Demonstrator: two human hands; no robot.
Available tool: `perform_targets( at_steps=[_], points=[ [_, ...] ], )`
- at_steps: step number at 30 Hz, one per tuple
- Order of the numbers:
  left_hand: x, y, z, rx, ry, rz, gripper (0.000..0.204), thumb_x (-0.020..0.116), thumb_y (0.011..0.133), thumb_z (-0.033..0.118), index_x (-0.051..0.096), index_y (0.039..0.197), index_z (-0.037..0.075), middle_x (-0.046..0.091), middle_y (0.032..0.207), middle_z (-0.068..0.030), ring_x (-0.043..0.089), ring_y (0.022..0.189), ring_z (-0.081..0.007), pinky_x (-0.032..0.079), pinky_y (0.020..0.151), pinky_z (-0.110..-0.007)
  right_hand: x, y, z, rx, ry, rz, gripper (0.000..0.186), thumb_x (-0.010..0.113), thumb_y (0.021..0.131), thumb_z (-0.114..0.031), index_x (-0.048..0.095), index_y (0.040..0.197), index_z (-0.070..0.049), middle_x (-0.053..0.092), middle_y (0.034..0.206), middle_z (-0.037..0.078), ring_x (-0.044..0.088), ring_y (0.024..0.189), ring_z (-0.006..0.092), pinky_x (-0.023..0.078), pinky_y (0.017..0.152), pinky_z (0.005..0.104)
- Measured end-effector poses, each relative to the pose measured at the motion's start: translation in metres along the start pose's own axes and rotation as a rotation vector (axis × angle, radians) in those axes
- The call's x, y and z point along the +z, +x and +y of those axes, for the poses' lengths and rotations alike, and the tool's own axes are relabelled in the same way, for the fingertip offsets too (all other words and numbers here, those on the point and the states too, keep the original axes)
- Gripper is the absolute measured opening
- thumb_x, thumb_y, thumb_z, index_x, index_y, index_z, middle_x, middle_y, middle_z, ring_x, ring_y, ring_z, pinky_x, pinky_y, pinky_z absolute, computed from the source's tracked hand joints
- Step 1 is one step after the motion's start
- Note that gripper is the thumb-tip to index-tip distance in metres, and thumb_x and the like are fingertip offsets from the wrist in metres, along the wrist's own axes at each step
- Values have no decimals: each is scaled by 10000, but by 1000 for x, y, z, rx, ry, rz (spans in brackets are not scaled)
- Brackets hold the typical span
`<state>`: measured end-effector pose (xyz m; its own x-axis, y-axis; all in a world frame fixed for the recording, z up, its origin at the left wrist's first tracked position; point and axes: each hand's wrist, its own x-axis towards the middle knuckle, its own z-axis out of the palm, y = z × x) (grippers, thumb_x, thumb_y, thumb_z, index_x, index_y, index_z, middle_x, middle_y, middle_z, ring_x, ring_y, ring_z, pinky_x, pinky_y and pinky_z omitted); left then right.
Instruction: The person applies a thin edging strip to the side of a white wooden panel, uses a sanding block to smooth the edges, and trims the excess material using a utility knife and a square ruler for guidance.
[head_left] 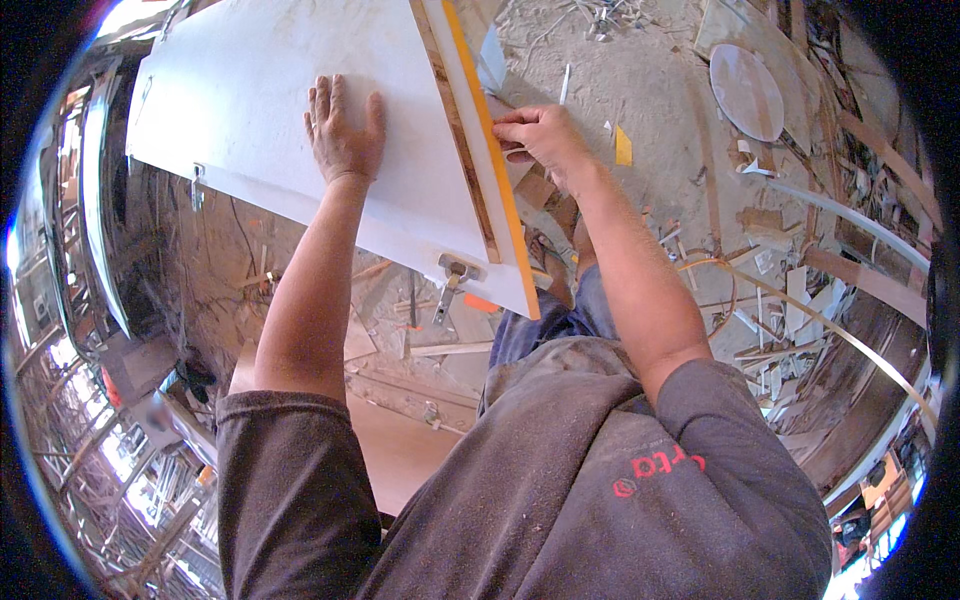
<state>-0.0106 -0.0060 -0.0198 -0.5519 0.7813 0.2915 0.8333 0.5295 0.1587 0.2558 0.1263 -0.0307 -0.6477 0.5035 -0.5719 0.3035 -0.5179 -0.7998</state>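
A white panel [270, 100] is held up in front of the body, above a littered floor [650, 60], with its broad face turned upward; what carries it from below cannot be told. It is pressed from above by the left grip [345, 140], which is spread flat, palm down, with nothing clasped. The right grip [545, 145] is placed at the yellow edge strip [510, 220], its fingers curled and nearly closed; whether the strip or something small is pinched there cannot be made out.

The panel is judged to be stiff and board-like, moderately heavy, and awkward for its breadth rather than fragile. Its smooth face is likely to be slippery under dusty palms, so little lift can be expected from a flat hand; it is best taken by two opposite edges, with fingers hooked beneath. The corners may be chipped if knocked, and the thin yellow edge strip should not be pulled on. The near hinge [456, 270] and the far hinge [198, 180] are better avoided as handholds, as is the brown strip [455, 130], whose surface looks rough.
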Motion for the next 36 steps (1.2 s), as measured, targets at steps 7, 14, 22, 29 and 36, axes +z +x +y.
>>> perform_targets(
  at_steps=[7,14,22,29,36],
  points=[
    [-1,0,3,-24,11,-21,745,537,1002,564,466,1543,58,375,1647,-180,268,1567,-324,178,1286,-466,-1,10,10,-38,-10,51,203,772,886,-103,752,1054,10,755,959,92,719,844,180,613,741,332],
    [-1,-1,2,-14,19,-27,754,513,1009,583,446,1557,68,362,1654,-173,256,1572,-313,167,1291,-458,0,11,13,-97,-17,76,201,761,859,-114,760,1004,26,757,913,101,724,785,184,614,722,335],
    [0,1,0,2,23,-9,746,534,997,577,477,1537,65,386,1641,-174,277,1562,-321,189,1284,-461,7,13,20,-83,144,110,183,733,866,-134,754,967,18,752,876,97,722,735,187,612,672,335],
    [3,3,4,-5,34,6,724,544,993,563,510,1511,58,416,1622,-181,312,1546,-338,212,1273,-478,-14,37,75,50,280,133,195,742,919,-167,724,996,10,732,848,86,714,732,184,605,666,300],
    [2,0,0,33,20,52,702,571,994,537,524,1495,48,439,1603,-194,341,1528,-353,240,1260,-482,-47,10,95,11,-476,374,254,841,828,-195,768,973,1,747,798,91,730,736,207,591,659,351]
  ],
)
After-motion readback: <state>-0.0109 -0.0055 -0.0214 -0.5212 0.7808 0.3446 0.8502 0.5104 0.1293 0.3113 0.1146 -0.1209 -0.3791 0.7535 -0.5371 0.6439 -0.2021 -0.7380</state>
